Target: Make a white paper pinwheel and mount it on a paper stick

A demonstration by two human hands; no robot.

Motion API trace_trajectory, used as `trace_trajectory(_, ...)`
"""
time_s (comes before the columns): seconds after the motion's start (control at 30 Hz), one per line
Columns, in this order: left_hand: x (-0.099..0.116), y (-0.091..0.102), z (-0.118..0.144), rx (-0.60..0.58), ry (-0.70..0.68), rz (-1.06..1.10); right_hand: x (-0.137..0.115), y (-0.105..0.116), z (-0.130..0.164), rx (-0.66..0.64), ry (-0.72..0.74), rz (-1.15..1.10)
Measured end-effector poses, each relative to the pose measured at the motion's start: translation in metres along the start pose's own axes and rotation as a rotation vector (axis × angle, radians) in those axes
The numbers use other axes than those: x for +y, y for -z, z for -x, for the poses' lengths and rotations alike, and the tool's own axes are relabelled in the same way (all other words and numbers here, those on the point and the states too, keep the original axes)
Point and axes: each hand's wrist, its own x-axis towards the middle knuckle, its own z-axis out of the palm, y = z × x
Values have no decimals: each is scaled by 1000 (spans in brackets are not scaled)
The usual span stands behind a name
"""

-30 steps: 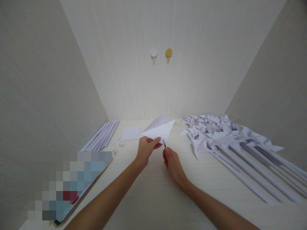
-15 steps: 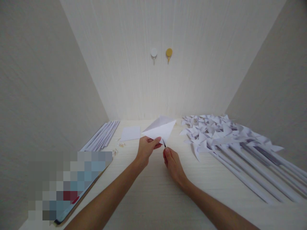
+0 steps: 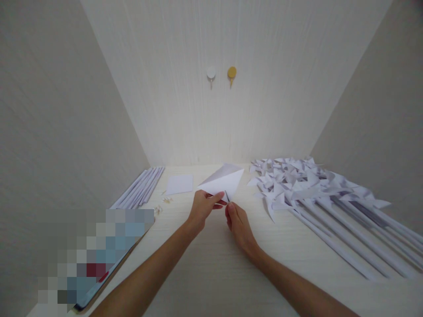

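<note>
A creased square sheet of white paper (image 3: 220, 179) is pinched by its near edge in my left hand (image 3: 204, 207), thumb on top. The paper is tilted, with its far half in shade. My right hand (image 3: 238, 223) is closed around small scissors (image 3: 227, 196). Their thin dark blade lies against the near corner of the sheet, close to my left thumb. Fingers cover the handles.
White paper pinwheels (image 3: 291, 178) on rolled paper sticks (image 3: 350, 233) lie at the right. At the left are more paper rolls (image 3: 140, 187), a flat paper square (image 3: 179, 184), small pale pins (image 3: 167, 200) and a blurred-out flat device (image 3: 109, 259). Two hooks (image 3: 231, 72) are on the wall.
The paper and my left hand have come slightly lower and nearer. The scissors' blade still rests at the sheet's near corner, in my right hand.
</note>
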Motion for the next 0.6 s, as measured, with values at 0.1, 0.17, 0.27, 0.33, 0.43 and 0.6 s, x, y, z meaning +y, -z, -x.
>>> trace_trajectory(0.1, 0, -1, 1, -14, 5, -10, 1, 0, 0, 8, -8, -17)
trace_trajectory(0.17, -1, -1, 1, -11, 6, -15, 2, -1, -1, 10, -14, -31)
trace_trajectory(0.27, -1, -1, 1, -5, 7, -16, 3, -1, -1, 5, -20, -34)
trace_trajectory(0.33, -1, -1, 1, 1, 12, -13, 3, -1, -1, 5, -17, -28)
trace_trajectory(0.43, -2, -1, 1, 4, 17, -14, 4, -1, -1, 8, -5, -19)
trace_trajectory(0.6, -1, -2, 2, -10, 16, -9, 3, 0, 0, -9, -2, 12)
